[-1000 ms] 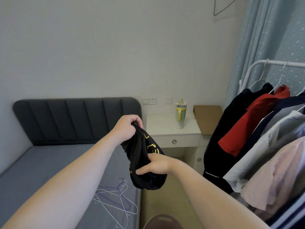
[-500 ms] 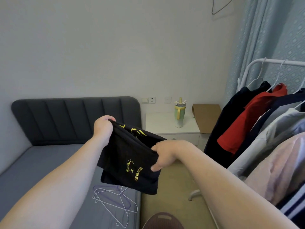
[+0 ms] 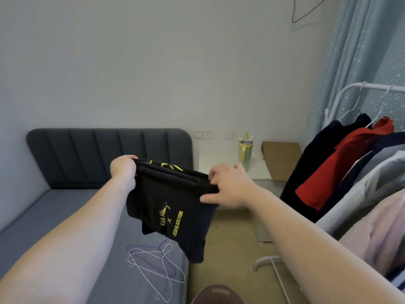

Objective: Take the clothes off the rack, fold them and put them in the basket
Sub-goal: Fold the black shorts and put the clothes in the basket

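Note:
A black shirt with yellow lettering (image 3: pixel 173 207) hangs folded in the air in front of me, over the edge of the bed. My left hand (image 3: pixel 123 170) grips its upper left corner. My right hand (image 3: pixel 230 186) pinches its upper right corner, thumb underneath. The white rack (image 3: pixel 341 95) stands at the right with several garments on hangers, among them a dark one (image 3: pixel 311 159), a red one (image 3: pixel 341 163) and a pale pink one (image 3: pixel 381 233). The brown rim of the basket (image 3: pixel 217 294) shows at the bottom edge.
A grey bed (image 3: pixel 43 216) with a padded headboard fills the left; several wire hangers (image 3: pixel 153 260) lie on it. A white nightstand (image 3: pixel 228 167) at the wall carries a green bottle (image 3: pixel 245 150) and cardboard (image 3: pixel 280 159). A blue curtain (image 3: pixel 359 51) hangs behind the rack.
My hands have moved apart and spread the bunched black shirt into a flat folded panel; it now hangs stretched between them, a little higher than before.

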Available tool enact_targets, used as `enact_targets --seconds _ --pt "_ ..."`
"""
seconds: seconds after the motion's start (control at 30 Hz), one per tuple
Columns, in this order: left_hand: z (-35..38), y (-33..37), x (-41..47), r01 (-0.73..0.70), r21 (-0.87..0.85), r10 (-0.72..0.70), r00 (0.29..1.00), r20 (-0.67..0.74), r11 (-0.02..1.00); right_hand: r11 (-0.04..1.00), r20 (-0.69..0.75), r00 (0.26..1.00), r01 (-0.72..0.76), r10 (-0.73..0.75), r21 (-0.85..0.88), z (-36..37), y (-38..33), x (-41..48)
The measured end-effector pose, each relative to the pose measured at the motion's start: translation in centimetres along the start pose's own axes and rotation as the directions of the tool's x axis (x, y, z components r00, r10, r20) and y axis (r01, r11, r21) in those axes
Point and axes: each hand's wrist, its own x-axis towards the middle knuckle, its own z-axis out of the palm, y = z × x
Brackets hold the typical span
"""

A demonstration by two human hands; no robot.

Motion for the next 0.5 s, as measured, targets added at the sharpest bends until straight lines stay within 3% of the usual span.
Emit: enact_targets --seconds 0.07,0.2,0.3,0.43,0.5 --pt "-0.4 -0.1 0.2 0.024 0.014 -0.024 1.0 0.001 1.0 0.997 -0.103 0.992 -0.072 0.074 0.024 -0.4 0.5 0.1" --pt "-0.5 0.2 0.7 -0.004 0.107 -0.004 0.998 0.068 0.994 0.945 -0.124 0.977 -0.127 0.171 0.302 -0.3 0.4 0.3" --pt "-0.4 0.7 0.7 -0.058 0.23 0.029 0.991 0.129 0.971 0.785 -0.062 0.963 -0.177 0.264 0.593 -0.4 0.9 0.2" --pt "-0.3 1.1 0.4 -0.079 0.206 0.043 0.984 0.173 0.975 0.681 -0.088 0.94 -0.173 0.33 0.711 -0.7 1.1 0.2" --pt "-0.4 1.0 -0.2 -0.07 0.147 0.034 0.973 0.23 0.987 0.539 -0.084 0.935 -0.124 0.344 0.833 -0.8 1.5 0.2"
